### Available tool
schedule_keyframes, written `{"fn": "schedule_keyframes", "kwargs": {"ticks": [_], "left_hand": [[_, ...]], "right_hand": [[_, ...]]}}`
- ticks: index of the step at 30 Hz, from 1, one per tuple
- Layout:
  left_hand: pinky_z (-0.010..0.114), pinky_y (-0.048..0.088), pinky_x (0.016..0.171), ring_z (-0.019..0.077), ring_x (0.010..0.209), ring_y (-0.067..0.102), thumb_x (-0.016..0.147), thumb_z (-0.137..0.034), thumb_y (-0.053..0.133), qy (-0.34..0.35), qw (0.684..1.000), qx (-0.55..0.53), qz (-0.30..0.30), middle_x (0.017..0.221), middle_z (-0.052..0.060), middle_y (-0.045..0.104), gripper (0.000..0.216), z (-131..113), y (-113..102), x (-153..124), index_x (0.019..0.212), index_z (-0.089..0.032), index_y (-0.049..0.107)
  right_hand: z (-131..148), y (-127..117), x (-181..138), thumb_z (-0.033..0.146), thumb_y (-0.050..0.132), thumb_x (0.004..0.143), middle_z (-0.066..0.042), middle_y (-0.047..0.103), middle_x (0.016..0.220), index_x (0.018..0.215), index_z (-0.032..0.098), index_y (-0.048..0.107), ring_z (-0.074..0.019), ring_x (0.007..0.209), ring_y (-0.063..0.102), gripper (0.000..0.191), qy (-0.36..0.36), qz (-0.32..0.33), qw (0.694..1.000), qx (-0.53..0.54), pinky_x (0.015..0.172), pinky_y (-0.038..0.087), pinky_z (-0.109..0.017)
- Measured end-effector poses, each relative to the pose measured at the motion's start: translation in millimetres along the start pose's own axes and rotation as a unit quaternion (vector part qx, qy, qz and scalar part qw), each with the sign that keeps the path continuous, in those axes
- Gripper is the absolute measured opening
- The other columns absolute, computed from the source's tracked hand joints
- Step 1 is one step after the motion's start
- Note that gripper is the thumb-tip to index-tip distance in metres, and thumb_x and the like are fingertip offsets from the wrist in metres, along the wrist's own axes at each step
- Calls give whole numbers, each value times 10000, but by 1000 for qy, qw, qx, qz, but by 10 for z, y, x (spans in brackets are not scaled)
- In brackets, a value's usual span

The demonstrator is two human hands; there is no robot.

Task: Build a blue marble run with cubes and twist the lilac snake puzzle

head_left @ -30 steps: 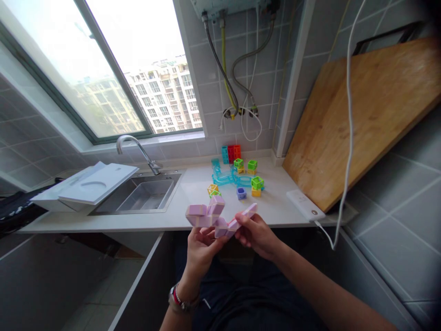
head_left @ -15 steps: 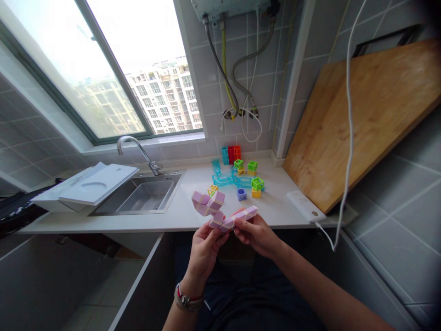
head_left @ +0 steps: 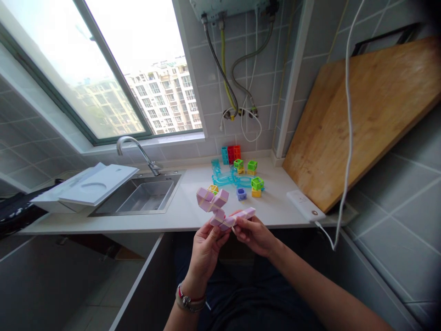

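A pink and white snake puzzle (head_left: 219,214), bent into an angular zigzag, is held in the air just over the counter's front edge. My left hand (head_left: 208,243) pinches its lower middle part between thumb and fingers. Closed on the straighter right-hand section is my right hand (head_left: 253,234), its thumb on top. The puzzle's left end rises as a folded clump in front of a yellow block (head_left: 213,189) and partly covers it. Beyond the hands, a purple cube frame (head_left: 241,194) and a green cube frame on a yellow one (head_left: 257,184) rest on the counter.
Light-blue track pieces (head_left: 223,178) and red and blue blocks (head_left: 230,155) lie toward the wall. On the left are a sink (head_left: 148,195) and a white box lid (head_left: 99,184). A white power strip (head_left: 305,205) and a leaning wooden board (head_left: 361,115) stand right.
The puzzle's left clump has swung slightly right and up. Its right end has dipped and shifted a little left along with my right hand. Both hands keep their hold.
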State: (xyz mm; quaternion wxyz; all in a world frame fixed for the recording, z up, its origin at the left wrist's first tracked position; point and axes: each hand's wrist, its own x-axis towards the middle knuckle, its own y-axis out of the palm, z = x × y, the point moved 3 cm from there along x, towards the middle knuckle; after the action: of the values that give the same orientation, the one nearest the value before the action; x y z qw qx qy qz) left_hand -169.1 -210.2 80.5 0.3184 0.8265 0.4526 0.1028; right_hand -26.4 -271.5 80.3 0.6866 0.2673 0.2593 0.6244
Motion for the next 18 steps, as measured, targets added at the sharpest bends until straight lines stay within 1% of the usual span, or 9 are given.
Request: {"fn": "schedule_keyframes", "kwargs": {"ticks": [3, 5, 7, 11, 13, 15, 16, 18], "left_hand": [[221, 619, 725, 150, 779, 758, 712, -268, 905, -10, 1000, -14, 5, 947, 68, 792, 355, 49, -16, 35, 1006, -141, 751], [185, 608, 678, 122, 716, 741, 724, -296, 899, -36, 999, -34, 13, 868, 55, 780, 322, 100, -48, 66, 953, -131, 743], [152, 599, 641, 93, 660, 718, 738, -309, 892, -67, 996, -55, 18, 809, 29, 758, 313, 142, -92, 83, 945, -137, 732], [126, 602, 610, 85, 679, 722, 761, -283, 878, -124, 989, -80, 23, 854, 9, 748, 322, 175, -132, 40, 1020, -176, 719], [129, 609, 610, 86, 678, 720, 748, -284, 887, -147, 984, -96, 31, 851, 7, 745, 341, 185, -104, -7, 1027, -180, 721], [139, 616, 633, 86, 679, 715, 741, -289, 892, -149, 983, -103, 36, 850, 8, 746, 359, 188, -66, -39, 1039, -184, 723], [145, 618, 643, 89, 690, 717, 739, -290, 893, -138, 985, -99, 39, 860, 10, 748, 364, 182, -51, -44, 1044, -187, 723], [160, 618, 655, 107, 730, 729, 738, -290, 893, -104, 991, -75, 44, 896, 21, 754, 369, 157, -39, -34, 1049, -190, 722]], "right_hand": [[-70, -1, 29, 391, 832, 780, 29, 551, 626, 939, 144, 692, -47, 473, 395, 325, 4, -9, 1000, 21, 407, 241, -158], [-103, -6, 55, 387, 844, 769, 31, 550, 627, 944, 147, 686, -49, 474, 397, 336, -2, -22, 1000, 21, 407, 243, -162], [-103, -16, 80, 387, 849, 767, 33, 552, 621, 969, 149, 680, -55, 473, 407, 355, -10, -16, 1000, -2, 411, 244, -171], [12, -53, 102, 353, 849, 777, 65, 507, 576, 1040, 153, 668, -53, 459, 368, 377, -12, 60, 995, -75, 418, 218, -179], [96, -64, 95, 338, 860, 765, 66, 524, 598, 1035, 154, 655, -42, 454, 343, 386, -5, 103, 989, -102, 415, 217, -177], [167, -52, 84, 342, 857, 770, 63, 544, 620, 1022, 157, 632, -37, 445, 351, 386, 2, 133, 984, -119, 406, 236, -170], [194, -42, 79, 347, 845, 784, 62, 553, 627, 1028, 165, 614, -39, 442, 373, 382, 0, 134, 983, -125, 403, 253, -165], [230, -22, 68, 355, 812, 825, 61, 571, 644, 1055, 185, 578, -49, 447, 431, 370, -12, 109, 984, -137, 403, 296, -154]]}}
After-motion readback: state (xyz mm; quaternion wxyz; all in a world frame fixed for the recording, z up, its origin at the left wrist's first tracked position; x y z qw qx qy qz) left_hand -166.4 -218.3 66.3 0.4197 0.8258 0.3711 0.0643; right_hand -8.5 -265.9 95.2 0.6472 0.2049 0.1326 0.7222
